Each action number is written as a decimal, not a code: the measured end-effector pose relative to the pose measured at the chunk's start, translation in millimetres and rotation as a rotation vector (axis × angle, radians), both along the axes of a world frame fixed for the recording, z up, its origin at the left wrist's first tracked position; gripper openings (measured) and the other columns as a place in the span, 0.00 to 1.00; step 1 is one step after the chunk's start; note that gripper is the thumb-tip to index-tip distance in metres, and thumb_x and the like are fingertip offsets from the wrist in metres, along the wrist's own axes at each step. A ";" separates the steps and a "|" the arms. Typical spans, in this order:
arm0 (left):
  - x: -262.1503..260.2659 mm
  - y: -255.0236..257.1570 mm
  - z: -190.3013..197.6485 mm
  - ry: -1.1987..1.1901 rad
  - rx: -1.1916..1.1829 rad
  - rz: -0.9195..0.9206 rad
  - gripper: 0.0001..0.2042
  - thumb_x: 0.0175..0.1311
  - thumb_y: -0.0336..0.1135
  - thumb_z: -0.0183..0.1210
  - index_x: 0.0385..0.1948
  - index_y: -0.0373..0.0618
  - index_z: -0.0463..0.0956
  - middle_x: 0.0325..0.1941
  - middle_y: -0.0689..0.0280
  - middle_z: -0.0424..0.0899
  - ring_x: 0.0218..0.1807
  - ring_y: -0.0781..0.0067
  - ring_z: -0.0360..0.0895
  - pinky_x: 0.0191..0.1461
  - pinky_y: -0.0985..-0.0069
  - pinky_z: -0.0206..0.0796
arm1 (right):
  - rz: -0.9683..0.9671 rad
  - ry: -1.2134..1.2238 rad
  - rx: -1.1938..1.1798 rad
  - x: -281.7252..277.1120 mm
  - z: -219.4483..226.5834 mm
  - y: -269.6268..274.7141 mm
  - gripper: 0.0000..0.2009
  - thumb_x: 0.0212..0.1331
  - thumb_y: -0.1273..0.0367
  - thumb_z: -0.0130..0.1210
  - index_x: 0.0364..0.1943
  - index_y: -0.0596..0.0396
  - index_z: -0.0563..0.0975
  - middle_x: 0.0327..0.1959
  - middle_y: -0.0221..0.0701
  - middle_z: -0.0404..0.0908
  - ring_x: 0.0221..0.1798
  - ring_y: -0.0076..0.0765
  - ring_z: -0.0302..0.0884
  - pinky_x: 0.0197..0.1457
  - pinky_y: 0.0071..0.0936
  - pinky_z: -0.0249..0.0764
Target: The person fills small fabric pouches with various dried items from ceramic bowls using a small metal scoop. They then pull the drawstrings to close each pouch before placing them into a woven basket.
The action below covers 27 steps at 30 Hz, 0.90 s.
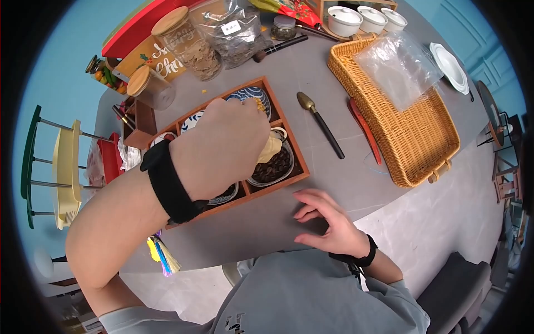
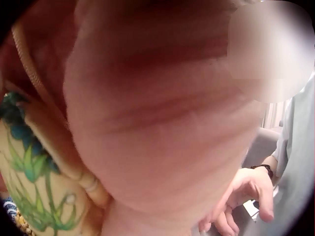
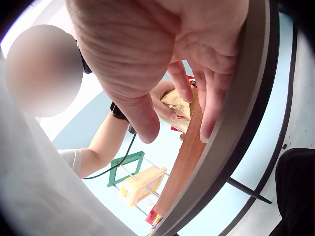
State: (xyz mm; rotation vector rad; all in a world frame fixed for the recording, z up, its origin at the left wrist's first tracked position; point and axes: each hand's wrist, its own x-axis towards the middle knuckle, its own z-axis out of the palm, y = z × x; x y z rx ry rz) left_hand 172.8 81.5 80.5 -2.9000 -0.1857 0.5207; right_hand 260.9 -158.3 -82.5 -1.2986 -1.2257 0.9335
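Note:
My left hand (image 1: 222,142) is over a divided wooden tray (image 1: 300,167) and grips a pale yellow drawstring pouch (image 1: 270,148). In the left wrist view the pouch shows a green and blue plant print and a cord (image 2: 27,59). Most of the pouch is hidden behind the hand. Below it sits a bowl of dark brown beans (image 1: 272,168); behind it, a blue-patterned bowl (image 1: 243,94) with small yellow pieces (image 1: 260,104). The right hand (image 1: 328,222) is held near the table's front edge, fingers loosely bent and apart, with nothing in them.
Right of the tray lie a small scoop (image 1: 320,123), a red tool (image 1: 365,132) and a wicker basket (image 1: 409,142) bearing a clear plastic bag (image 1: 397,69). Lidded jars (image 1: 192,50), a bag of dried material (image 1: 233,36) and a brush (image 1: 281,48) stand or lie behind.

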 end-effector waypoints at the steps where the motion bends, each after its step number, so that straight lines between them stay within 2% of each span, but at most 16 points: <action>1: 3.1 -0.2 0.6 0.043 0.004 0.014 0.15 0.47 0.27 0.68 0.37 0.36 0.78 0.42 0.54 0.81 0.46 0.52 0.82 0.44 0.61 0.75 | -0.001 -0.001 0.000 0.0 0.2 0.0 0.39 0.52 0.75 0.74 0.70 0.57 0.68 0.68 0.41 0.68 0.51 0.33 0.83 0.59 0.30 0.83; 4: 1.7 -1.2 8.3 -0.010 -0.072 -0.063 0.12 0.48 0.28 0.68 0.34 0.37 0.79 0.38 0.54 0.83 0.46 0.51 0.83 0.44 0.60 0.75 | 0.002 -0.001 0.016 0.7 -0.9 0.6 0.38 0.52 0.74 0.74 0.70 0.57 0.68 0.68 0.41 0.68 0.51 0.32 0.83 0.59 0.30 0.84; 10: -4.4 8.0 0.0 -0.078 -0.135 -0.045 0.11 0.49 0.29 0.69 0.32 0.37 0.79 0.37 0.54 0.83 0.44 0.48 0.83 0.45 0.58 0.75 | 0.010 0.003 0.010 1.0 0.2 1.6 0.38 0.52 0.74 0.74 0.69 0.57 0.69 0.68 0.41 0.68 0.51 0.32 0.83 0.59 0.30 0.84; 13: -7.5 12.8 -3.9 -0.067 -0.141 0.063 0.13 0.49 0.31 0.70 0.35 0.37 0.79 0.40 0.54 0.83 0.47 0.47 0.81 0.48 0.58 0.74 | 0.006 0.005 0.006 1.0 0.9 1.3 0.38 0.52 0.73 0.74 0.70 0.57 0.69 0.68 0.41 0.68 0.51 0.33 0.83 0.59 0.30 0.84; 15: -20.2 18.2 -3.3 -0.209 -0.223 0.080 0.17 0.49 0.32 0.71 0.41 0.37 0.79 0.43 0.54 0.82 0.50 0.47 0.80 0.50 0.58 0.73 | 0.002 0.006 0.004 1.1 1.0 0.2 0.38 0.52 0.73 0.74 0.70 0.57 0.68 0.68 0.41 0.68 0.51 0.33 0.83 0.59 0.30 0.84; 16: -22.4 10.3 11.1 -0.188 -0.277 0.168 0.21 0.48 0.30 0.72 0.46 0.40 0.77 0.46 0.54 0.82 0.51 0.48 0.79 0.53 0.59 0.72 | 0.002 0.005 0.006 1.1 0.8 -0.1 0.38 0.52 0.73 0.74 0.70 0.57 0.68 0.68 0.41 0.68 0.51 0.33 0.83 0.59 0.30 0.84; 20: -49.6 -6.7 29.4 -0.439 -0.543 0.289 0.24 0.48 0.26 0.73 0.49 0.42 0.73 0.47 0.58 0.77 0.49 0.51 0.77 0.57 0.65 0.69 | 0.015 0.017 -0.004 1.5 2.4 1.0 0.39 0.52 0.73 0.74 0.70 0.57 0.69 0.68 0.41 0.68 0.51 0.33 0.83 0.59 0.30 0.83; 24: -86.3 -10.4 25.0 -0.579 -0.768 0.152 0.27 0.50 0.28 0.74 0.52 0.44 0.71 0.52 0.57 0.73 0.56 0.56 0.73 0.60 0.66 0.66 | 0.013 0.036 0.018 0.7 3.6 2.3 0.38 0.50 0.77 0.74 0.69 0.59 0.69 0.67 0.41 0.69 0.52 0.33 0.82 0.59 0.30 0.83; 27: -108.3 -21.0 12.5 -0.680 -0.870 0.105 0.27 0.50 0.28 0.76 0.52 0.45 0.72 0.52 0.57 0.75 0.56 0.56 0.74 0.59 0.65 0.67 | 0.043 0.048 -0.004 1.2 3.6 1.3 0.40 0.47 0.80 0.74 0.69 0.61 0.69 0.70 0.42 0.66 0.55 0.32 0.81 0.61 0.30 0.81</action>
